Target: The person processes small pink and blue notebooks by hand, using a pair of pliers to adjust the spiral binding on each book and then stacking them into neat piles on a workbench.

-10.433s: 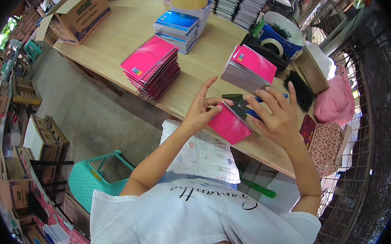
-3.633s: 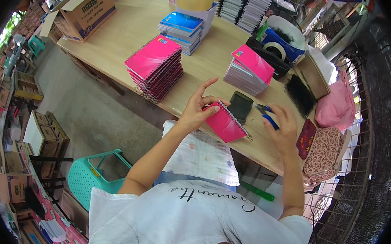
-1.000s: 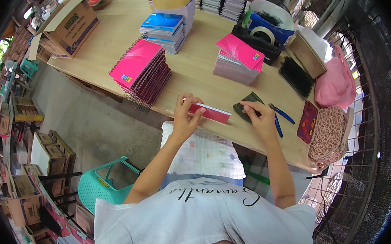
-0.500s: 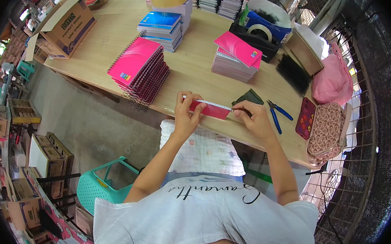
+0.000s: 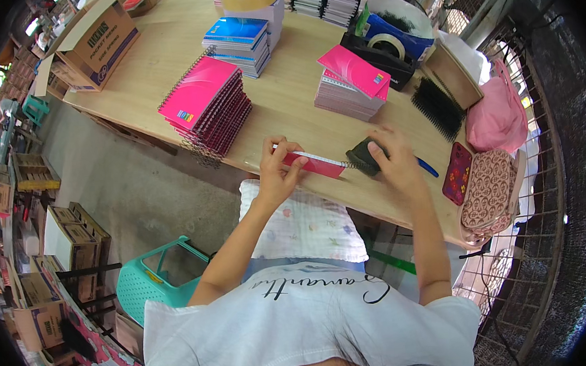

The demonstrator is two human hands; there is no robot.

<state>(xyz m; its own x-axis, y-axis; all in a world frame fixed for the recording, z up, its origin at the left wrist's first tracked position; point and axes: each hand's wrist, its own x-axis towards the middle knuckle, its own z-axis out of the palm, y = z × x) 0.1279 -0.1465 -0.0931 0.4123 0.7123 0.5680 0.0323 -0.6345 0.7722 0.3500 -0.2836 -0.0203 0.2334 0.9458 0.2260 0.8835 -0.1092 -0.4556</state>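
Observation:
My left hand (image 5: 281, 163) is closed around a small pink notebook (image 5: 322, 166), held edge-up above the table's near edge. A short stretch of dark wire coil (image 5: 351, 165) sticks out at the notebook's right end. My right hand (image 5: 395, 154), slightly blurred, has its thumb and fingers on a dark green wedge-shaped block (image 5: 362, 157), whose left end is close to the coil. Beyond that hand, blue-handled pliers (image 5: 427, 167) lie on the table, mostly hidden by it.
Coil-bound pink notebooks (image 5: 207, 104) are stacked at left; loose pink-covered pads (image 5: 351, 89) lie ahead. Blue notebooks (image 5: 237, 39) stand farther back. On the right are black coils (image 5: 439, 109), a tape dispenser (image 5: 383, 62), a phone (image 5: 457, 173) and a patterned pouch (image 5: 490, 191).
My right hand has left the coil end at the notebook and gone to the green block, which has shifted left toward the notebook. My left hand stays put with the notebook.

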